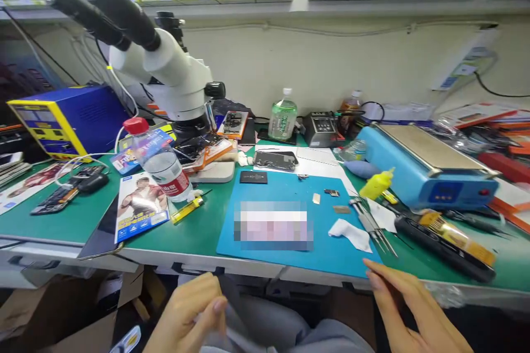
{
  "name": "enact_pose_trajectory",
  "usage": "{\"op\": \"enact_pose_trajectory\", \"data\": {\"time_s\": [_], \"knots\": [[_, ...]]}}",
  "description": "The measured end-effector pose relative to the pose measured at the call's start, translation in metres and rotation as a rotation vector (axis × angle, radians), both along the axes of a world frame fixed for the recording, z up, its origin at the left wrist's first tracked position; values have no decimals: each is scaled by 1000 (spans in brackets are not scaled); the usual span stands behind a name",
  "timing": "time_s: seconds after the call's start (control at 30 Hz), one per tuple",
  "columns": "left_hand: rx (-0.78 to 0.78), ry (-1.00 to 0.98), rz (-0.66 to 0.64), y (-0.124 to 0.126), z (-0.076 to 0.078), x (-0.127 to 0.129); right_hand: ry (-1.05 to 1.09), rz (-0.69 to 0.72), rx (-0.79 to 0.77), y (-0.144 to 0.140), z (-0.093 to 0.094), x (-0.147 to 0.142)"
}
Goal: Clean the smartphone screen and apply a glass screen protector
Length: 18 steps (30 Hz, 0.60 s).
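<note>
My left hand (pixel 190 311) hangs below the bench's front edge over my lap, fingers loosely curled; something pale and small may lie between thumb and fingers, but I cannot make it out. My right hand (pixel 408 306) is flat with fingers stretched, its tips touching the near right corner of the blue work mat (pixel 290 198). On the mat lie a blurred rectangular item (pixel 271 225), a white wipe (pixel 350 233), a dark small card (pixel 253 177) and small parts (pixel 331 193). Tweezers (pixel 375 226) rest just beyond my right fingertips.
A white stereo microscope (pixel 165 66) stands at the back left, beside a blue and yellow station (pixel 62 118) and a water bottle (pixel 159 160). A blue heating plate (pixel 422 168), yellow squeeze bottle (pixel 376 183), green bottle (pixel 283 116) and black tool (pixel 445 248) crowd the right.
</note>
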State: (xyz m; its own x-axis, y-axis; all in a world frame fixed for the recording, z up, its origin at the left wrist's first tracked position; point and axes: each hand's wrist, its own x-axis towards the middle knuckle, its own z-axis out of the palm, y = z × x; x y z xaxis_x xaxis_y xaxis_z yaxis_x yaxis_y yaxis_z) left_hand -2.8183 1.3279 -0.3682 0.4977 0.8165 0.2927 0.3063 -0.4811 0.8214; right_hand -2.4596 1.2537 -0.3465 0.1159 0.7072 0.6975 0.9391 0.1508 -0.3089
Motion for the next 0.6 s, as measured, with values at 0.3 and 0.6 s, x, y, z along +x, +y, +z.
{"op": "enact_pose_trajectory", "data": {"time_s": [0.3,0.6], "knots": [[167,344,10,73,46,20,-71,211,-218,77,9,-25],[271,593,-202,118,54,81,104,213,-377,78,-1,-17]]}}
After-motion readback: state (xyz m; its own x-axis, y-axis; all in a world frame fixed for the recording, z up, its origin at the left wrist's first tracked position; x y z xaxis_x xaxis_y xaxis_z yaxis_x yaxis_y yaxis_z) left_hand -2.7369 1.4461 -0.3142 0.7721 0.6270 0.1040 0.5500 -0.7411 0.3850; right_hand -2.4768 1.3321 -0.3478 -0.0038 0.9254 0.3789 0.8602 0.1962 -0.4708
